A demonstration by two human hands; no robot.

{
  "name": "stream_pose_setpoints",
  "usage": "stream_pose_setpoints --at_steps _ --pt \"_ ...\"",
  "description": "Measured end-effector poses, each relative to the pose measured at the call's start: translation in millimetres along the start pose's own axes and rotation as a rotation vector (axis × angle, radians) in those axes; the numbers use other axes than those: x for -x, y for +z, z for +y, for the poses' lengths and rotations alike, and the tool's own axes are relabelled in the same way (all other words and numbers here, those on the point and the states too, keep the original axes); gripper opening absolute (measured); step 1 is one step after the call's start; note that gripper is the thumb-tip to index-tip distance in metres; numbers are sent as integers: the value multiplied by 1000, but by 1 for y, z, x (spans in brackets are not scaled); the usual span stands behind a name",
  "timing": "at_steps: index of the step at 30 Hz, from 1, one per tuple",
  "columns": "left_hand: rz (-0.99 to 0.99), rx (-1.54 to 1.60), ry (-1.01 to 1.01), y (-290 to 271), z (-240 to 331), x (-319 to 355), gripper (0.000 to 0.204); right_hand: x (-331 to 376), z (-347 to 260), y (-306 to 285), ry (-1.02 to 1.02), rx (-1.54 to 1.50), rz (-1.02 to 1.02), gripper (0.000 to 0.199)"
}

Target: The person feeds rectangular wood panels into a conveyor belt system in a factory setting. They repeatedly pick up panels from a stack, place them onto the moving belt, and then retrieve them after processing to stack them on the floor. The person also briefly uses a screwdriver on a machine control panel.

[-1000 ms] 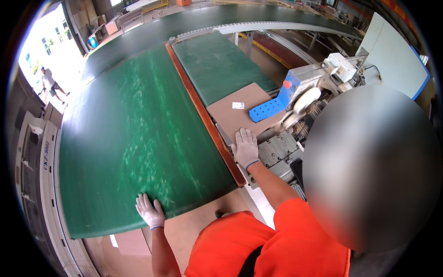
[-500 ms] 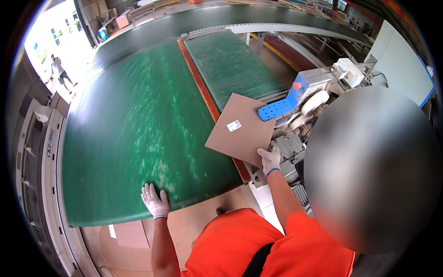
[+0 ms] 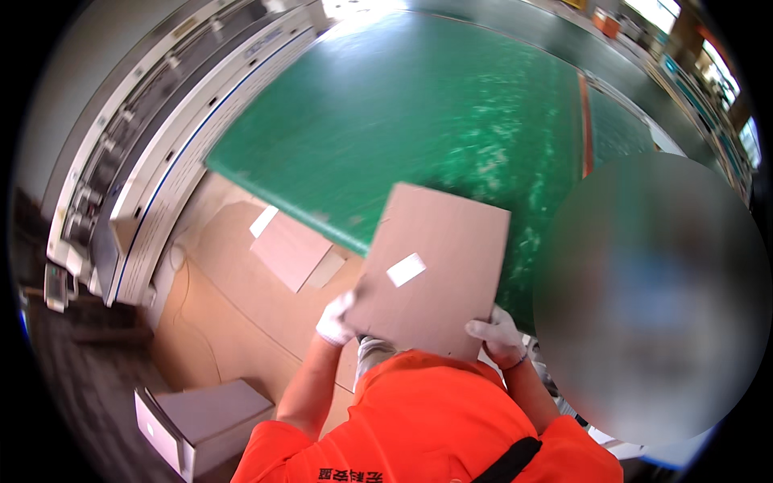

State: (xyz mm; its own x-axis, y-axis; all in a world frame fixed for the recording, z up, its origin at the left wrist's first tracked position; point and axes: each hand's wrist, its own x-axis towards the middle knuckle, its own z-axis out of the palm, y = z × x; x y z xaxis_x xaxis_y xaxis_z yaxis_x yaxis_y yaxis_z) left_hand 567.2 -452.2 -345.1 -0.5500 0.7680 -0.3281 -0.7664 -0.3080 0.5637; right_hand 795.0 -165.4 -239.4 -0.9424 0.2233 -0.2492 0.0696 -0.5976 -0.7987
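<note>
A flat brown rectangular panel (image 3: 443, 249) with a white label on its face is held in front of my body, over the near edge of the green conveyor belt (image 3: 386, 113). My left hand (image 3: 336, 319), in a white glove, grips the panel's lower left edge. At its lower right side my right hand (image 3: 496, 329), gloved too, clasps the edge with the thumb on top. The fingers of both hands are partly hidden behind the panel.
A long white machine frame (image 3: 209, 121) runs along the left. On the cardboard-covered floor lie some panel pieces (image 3: 291, 251). Stacked panels (image 3: 205, 423) stand at the lower left. A blurred round patch covers the right side.
My view has swung left. The panel has come off the machine side toward my body. My left hand has left the belt and taken hold of the panel; my right hand keeps its grip.
</note>
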Motion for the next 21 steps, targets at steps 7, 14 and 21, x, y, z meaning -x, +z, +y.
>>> stream_pose_setpoints --at_steps 7,14,21 --pt "454 39 287 -34 30 213 71 -108 87 92 420 465 -347 47" --pt "821 -67 500 -168 39 193 41 -148 160 136 538 617 -316 50" --pt "958 -149 534 -410 6 68 31 -104 276 81 396 624 -197 36"
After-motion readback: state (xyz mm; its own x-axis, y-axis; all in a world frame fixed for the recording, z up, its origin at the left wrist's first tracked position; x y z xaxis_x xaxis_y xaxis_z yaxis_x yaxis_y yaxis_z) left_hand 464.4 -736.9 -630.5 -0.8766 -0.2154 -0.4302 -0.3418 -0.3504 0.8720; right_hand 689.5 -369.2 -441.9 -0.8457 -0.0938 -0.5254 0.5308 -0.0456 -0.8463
